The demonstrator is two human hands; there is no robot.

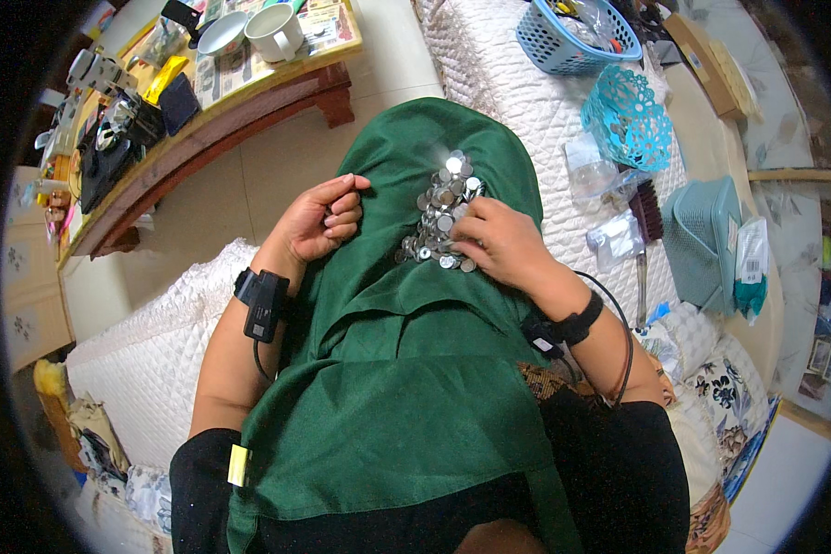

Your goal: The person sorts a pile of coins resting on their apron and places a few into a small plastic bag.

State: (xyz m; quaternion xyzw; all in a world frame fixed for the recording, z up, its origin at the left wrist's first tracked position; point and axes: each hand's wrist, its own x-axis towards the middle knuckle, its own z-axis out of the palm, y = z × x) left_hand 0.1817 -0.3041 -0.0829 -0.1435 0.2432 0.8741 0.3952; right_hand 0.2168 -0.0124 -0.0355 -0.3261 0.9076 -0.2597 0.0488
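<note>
A heap of silver-coloured coins [445,220] lies on the green apron [388,429] spread over my lap. My right hand [500,239] is at the right side of this heap, fingers bent down among the coins. Motion blur hides whether its fingertips pinch one. To the left of the heap, apart from it, my left hand [325,216] is turned partly palm up over the apron's edge. Its fingers curl inward, with the thumb and forefinger close together. The inside of that hand is hidden, so any coin there cannot be made out.
A wooden table [277,76] at upper left bears a white mug [275,32] and a bowl [223,34]. On the quilted sofa cover [505,83] to my right are a blue basket [561,55], a turquoise openwork basket [627,118], a brush [645,211] and a lidded bin [699,242].
</note>
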